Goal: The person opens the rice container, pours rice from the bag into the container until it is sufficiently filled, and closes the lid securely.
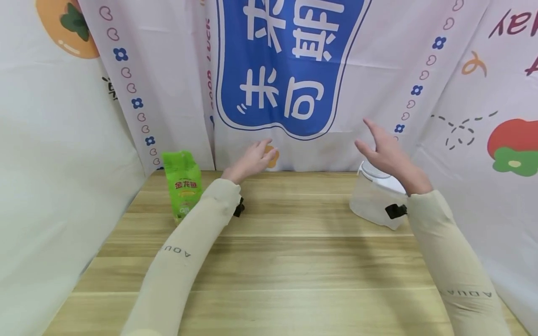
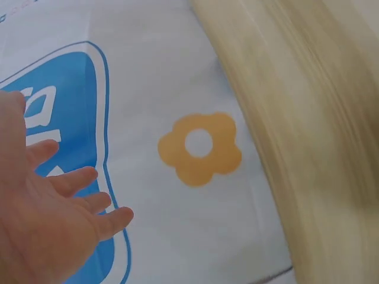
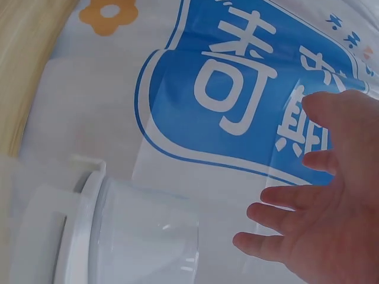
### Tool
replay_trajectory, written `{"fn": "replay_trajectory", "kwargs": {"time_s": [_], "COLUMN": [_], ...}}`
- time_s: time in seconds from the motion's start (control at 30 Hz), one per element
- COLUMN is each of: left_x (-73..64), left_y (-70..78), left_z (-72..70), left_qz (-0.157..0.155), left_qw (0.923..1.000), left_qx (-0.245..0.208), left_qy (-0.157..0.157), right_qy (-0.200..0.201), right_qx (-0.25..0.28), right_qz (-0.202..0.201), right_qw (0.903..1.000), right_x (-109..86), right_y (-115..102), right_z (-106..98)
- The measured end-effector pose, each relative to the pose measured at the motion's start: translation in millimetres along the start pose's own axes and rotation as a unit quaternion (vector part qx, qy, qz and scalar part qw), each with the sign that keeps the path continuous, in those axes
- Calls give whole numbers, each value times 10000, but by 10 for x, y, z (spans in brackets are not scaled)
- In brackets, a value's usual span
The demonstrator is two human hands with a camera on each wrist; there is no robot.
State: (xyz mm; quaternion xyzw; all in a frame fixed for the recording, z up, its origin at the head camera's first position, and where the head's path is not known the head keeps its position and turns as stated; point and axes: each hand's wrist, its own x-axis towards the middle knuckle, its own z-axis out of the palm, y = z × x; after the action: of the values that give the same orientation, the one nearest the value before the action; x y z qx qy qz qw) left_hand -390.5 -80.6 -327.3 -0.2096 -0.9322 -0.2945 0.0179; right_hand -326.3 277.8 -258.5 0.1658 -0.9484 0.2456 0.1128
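Both hands are raised over the far part of the table, holding nothing. My left hand (image 1: 254, 160) reaches forward with fingers spread, to the right of a green bag (image 1: 184, 184) with red lettering that stands upright. In the left wrist view the same hand (image 2: 53, 219) shows its palm and loosely extended fingers. My right hand (image 1: 386, 151) is held in the air, partly in front of a translucent plastic container (image 1: 371, 200) with a white lid. The right wrist view has that hand (image 3: 337, 207) apart from the container's clear round top (image 3: 148, 231).
The wooden table (image 1: 294, 266) ends at a white cloth backdrop (image 1: 176, 70) with a large blue printed sign (image 1: 281, 60). Similar printed cloth hangs along the left and right sides. Small black wrist mounts (image 1: 396, 211) sit under the sleeves.
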Motion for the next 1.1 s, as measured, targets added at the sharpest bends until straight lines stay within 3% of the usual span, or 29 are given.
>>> {"fn": "replay_trajectory", "kwargs": {"time_s": [0.3,0.57,0.77,1.1], "left_x": [-13,-62,-115,-163], "left_y": [26,98,187,291], "left_z": [277,483,683,986], "left_qz": [143,167,15,9], "left_qw": [9939,9894,9781,9681], "left_qx": [-1071,-1392,-2046,-2462], "left_qy": [213,391,372,470], "right_qy": [355,480,304,0], "right_qx": [153,131,-47,40], "right_qz": [20,115,282,779], "right_qw": [9993,9987,9991,9970], "right_x": [-240,-357,-396,-524], "right_y": [181,337,409,615], "right_z": [-47,-60,-65,-169]}}
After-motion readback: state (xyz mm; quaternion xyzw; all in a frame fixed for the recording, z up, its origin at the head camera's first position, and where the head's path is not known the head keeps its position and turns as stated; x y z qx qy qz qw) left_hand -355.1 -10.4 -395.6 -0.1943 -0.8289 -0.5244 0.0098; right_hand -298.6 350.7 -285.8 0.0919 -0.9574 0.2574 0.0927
